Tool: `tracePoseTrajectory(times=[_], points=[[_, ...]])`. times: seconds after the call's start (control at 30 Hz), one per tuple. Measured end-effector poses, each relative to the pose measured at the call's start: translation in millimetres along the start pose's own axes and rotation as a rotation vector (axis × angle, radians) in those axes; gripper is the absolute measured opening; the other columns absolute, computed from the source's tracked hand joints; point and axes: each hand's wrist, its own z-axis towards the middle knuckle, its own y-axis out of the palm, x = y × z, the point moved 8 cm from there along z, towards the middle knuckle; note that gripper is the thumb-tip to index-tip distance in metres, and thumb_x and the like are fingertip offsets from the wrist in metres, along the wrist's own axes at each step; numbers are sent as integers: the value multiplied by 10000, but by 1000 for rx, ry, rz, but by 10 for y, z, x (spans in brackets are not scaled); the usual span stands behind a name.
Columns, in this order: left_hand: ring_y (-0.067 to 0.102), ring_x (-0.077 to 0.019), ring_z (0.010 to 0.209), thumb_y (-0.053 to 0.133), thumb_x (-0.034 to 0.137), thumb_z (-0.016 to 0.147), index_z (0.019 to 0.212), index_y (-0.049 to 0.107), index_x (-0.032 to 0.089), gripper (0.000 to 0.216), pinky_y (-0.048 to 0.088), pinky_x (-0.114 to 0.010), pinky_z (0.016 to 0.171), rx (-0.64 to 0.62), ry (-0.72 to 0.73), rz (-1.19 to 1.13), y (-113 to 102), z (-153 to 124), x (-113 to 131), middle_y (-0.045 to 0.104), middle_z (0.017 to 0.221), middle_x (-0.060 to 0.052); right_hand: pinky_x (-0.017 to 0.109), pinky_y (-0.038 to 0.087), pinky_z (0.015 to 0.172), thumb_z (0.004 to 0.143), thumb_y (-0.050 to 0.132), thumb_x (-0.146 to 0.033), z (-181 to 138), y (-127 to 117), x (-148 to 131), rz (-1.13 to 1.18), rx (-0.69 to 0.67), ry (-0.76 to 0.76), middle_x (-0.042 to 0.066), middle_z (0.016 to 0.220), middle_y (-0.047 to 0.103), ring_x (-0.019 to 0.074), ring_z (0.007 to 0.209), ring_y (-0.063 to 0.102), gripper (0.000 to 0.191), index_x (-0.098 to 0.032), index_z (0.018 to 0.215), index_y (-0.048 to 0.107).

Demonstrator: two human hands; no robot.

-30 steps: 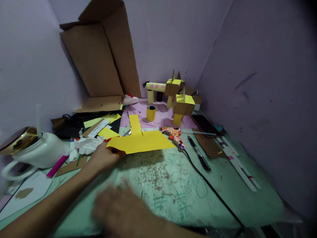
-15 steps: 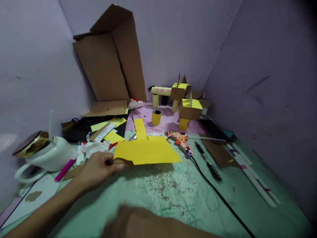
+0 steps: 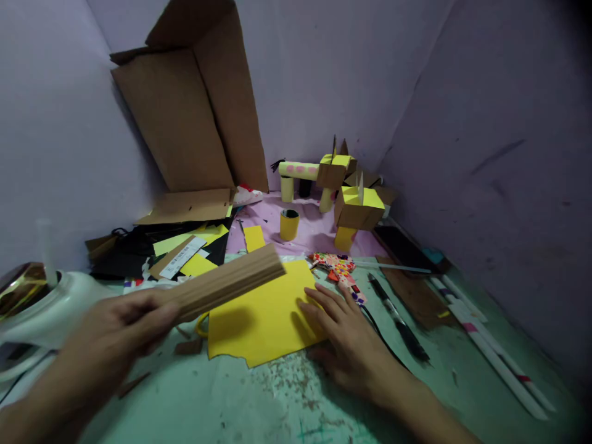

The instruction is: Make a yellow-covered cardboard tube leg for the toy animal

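Observation:
My left hand [image 3: 123, 320] is closed on one end of a strip of brown corrugated cardboard [image 3: 226, 287], which sticks out to the right above a sheet of yellow paper [image 3: 259, 320]. The yellow sheet lies flat on the green table cover [image 3: 259, 407]. My right hand [image 3: 345, 336] rests with fingers stretched out flat on the sheet's right edge.
A patterned glue gun [image 3: 337, 268] with a black cord and a black pen [image 3: 398, 317] lie right of the sheet. Cardboard and yellow paper figures [image 3: 351, 206] and a yellow tube [image 3: 289, 224] stand behind. A white kettle [image 3: 32, 308] sits left, a large cardboard box [image 3: 194, 111] behind.
The yellow sheet, held up by my left hand before, now lies flat under my right hand. My left hand has taken up the cardboard strip.

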Motion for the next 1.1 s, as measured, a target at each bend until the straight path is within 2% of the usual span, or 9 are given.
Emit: tracePoseTrajectory(times=[0.07, 0.1, 0.2, 0.33, 0.5, 0.83, 1.0, 1.1], points=[[337, -86, 417, 539, 536, 674, 532, 439, 209, 370, 270, -211, 439, -186, -38, -186, 485, 80, 107, 403, 425, 78, 586, 381, 988, 723, 706, -206, -1, 79, 29, 35, -16, 4, 136, 1145, 665, 294, 1060, 602, 403, -154, 1106, 590], [332, -87, 401, 546, 535, 669, 546, 450, 211, 360, 256, -216, 431, -231, -40, -181, 669, 106, 150, 419, 408, 75, 523, 440, 951, 753, 700, -234, -11, 97, 32, 49, -16, -9, 110, 1086, 692, 262, 995, 630, 311, -163, 1044, 616], [319, -91, 408, 555, 530, 617, 469, 406, 219, 375, 238, -232, 438, -228, -27, -117, 929, 146, 208, 386, 393, 70, 406, 516, 849, 802, 673, -261, -55, 91, 18, 55, 27, -74, 88, 1018, 715, 231, 934, 643, 165, -163, 933, 650], [300, -102, 458, 500, 514, 590, 444, 379, 229, 343, 228, -251, 462, -230, 28, 33, 920, 126, 230, 329, 448, 67, 394, 532, 795, 804, 670, -230, -83, 103, -11, 55, 53, -120, 84, 955, 722, 239, 905, 638, 143, -156, 926, 659], [304, -111, 478, 451, 516, 620, 462, 348, 235, 338, 224, -258, 475, -230, 49, 121, 899, 107, 230, 328, 474, 61, 356, 541, 749, 857, 581, -179, -74, 104, -45, 56, 77, -142, 80, 922, 721, 217, 853, 637, 113, -152, 926, 667], [354, -122, 516, 460, 468, 710, 525, 384, 221, 318, 252, -254, 495, -261, 84, 132, 1021, -9, 198, 360, 522, 56, 297, 491, 575, 862, 490, -112, -99, 122, -178, -135, 101, -215, 65, 827, 715, 192, 679, 597, 184, -156, 896, 665], [358, -121, 520, 481, 439, 716, 521, 389, 218, 309, 257, -251, 494, -255, 114, 106, 995, -29, 224, 368, 517, 55, 299, 493, 548, 822, 386, -30, -93, 47, -265, -168, 202, -225, 74, 709, 697, 192, 612, 581, 300, -143, 807, 663], [356, -120, 510, 493, 431, 710, 507, 392, 218, 311, 257, -249, 487, -273, 112, 79, 1004, -116, 225, 367, 505, 55, 312, 520, 576, 802, 396, -47, -198, -49, -378, -116, 254, -259, 77, 695, 696, 192, 609, 594, 276, -140, 782, 655]])
